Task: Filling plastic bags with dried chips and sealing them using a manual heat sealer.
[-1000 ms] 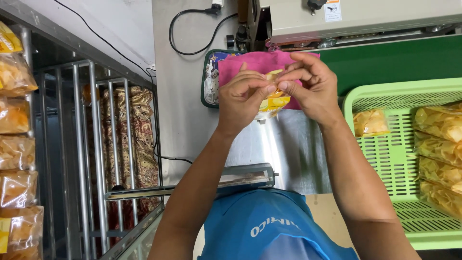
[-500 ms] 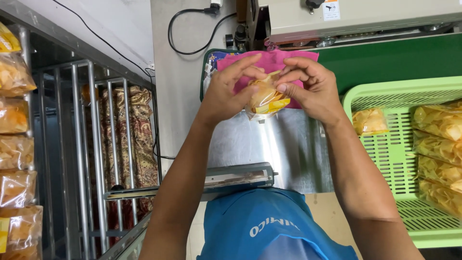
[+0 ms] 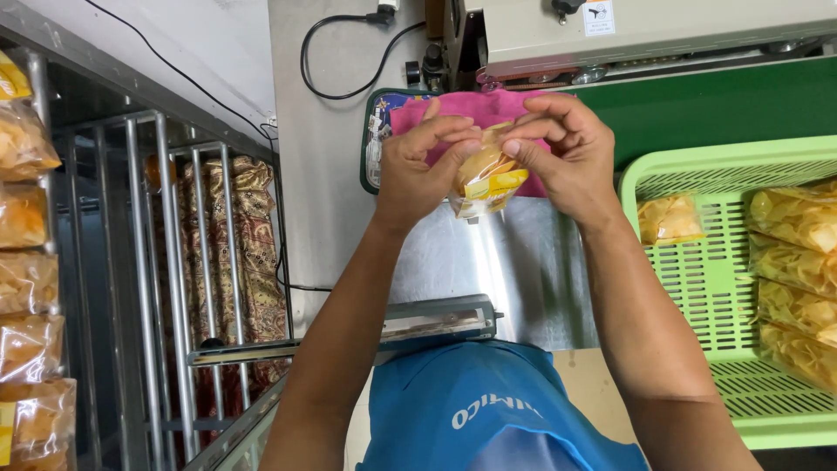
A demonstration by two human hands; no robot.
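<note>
Head view had my left hand (image 3: 417, 179) and right hand (image 3: 567, 157) both pinching the small clear bag of yellow chips (image 3: 485, 179) between them, held upright over the pink cloth (image 3: 488, 109) above the steel table (image 3: 523, 262).

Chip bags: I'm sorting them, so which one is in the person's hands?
The small clear bag of chips, pinched between left hand and right hand; the others lie in the green basket.

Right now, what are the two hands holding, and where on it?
A small clear bag of yellow chips, pinched at its top edge: left hand on the left side, right hand on the right.
</note>
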